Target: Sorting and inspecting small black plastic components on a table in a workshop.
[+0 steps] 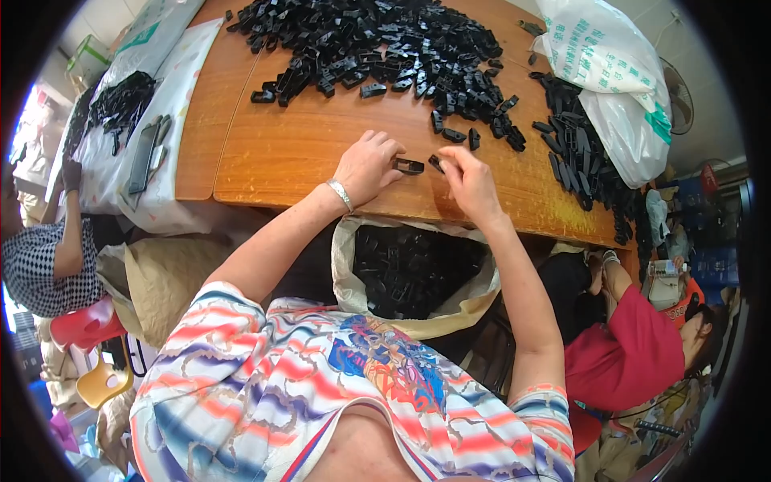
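Close to the table's near edge, my left hand (371,166) grips a small black plastic part (409,166), oblong with a hollow middle. Just right of it, my right hand (468,183) pinches another small black piece (436,163) between thumb and fingers. The two pieces are a short gap apart. Beyond my hands, a large heap of similar black parts (361,48) covers the far half of the wooden table (281,161). Below my hands, in front of my body, an open pale sack (344,265) holds many black parts.
Long black pieces (572,153) lie along the table's right side beside a white plastic bag (602,64). At left, a plastic-covered table carries a dark pile (122,103) and a phone-like slab (144,154). Co-workers sit left (48,261) and right, in a red top (626,353).
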A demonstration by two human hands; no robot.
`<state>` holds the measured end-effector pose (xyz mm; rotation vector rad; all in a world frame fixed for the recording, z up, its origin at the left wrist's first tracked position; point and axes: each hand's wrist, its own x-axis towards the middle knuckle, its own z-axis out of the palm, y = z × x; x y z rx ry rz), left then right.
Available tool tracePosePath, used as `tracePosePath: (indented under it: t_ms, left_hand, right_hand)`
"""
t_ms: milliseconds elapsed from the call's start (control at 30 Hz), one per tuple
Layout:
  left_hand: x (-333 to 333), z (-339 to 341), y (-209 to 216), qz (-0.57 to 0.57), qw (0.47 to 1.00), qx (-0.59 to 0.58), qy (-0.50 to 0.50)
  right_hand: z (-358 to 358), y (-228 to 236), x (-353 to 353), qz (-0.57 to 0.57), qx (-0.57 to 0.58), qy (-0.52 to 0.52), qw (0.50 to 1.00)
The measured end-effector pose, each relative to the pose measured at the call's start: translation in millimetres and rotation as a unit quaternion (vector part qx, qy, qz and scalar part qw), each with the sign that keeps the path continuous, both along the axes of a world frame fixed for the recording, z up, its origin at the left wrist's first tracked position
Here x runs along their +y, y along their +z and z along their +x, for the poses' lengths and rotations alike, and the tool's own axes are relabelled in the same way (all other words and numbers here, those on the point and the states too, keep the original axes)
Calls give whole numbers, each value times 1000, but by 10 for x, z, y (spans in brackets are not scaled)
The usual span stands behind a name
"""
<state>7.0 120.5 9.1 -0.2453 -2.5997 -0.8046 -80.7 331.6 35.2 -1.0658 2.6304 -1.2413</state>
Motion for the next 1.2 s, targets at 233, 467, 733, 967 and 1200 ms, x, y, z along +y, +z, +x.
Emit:
tracePosePath:
  t_ms: [233,467,733,967,1200]
  left_hand:
    - [15,-45,-60,23,1000,0,17]
    - [20,-31,-57,32,999,-26,24]
    - [13,-47,-87,38,999,-18,20]
    - [-15,-68,-96,40,999,-4,16]
    - [-23,-81,-54,23,999,-35,-24]
  right_hand:
    - [98,-71,86,92,80,-5,992]
    - [137,38,55,139,94,-36,985]
    - [243,-10,-304,78,147,39,985]
    - [283,-41,-387,222,286,71,930]
    - [396,-174,-291,216,288,48,932]
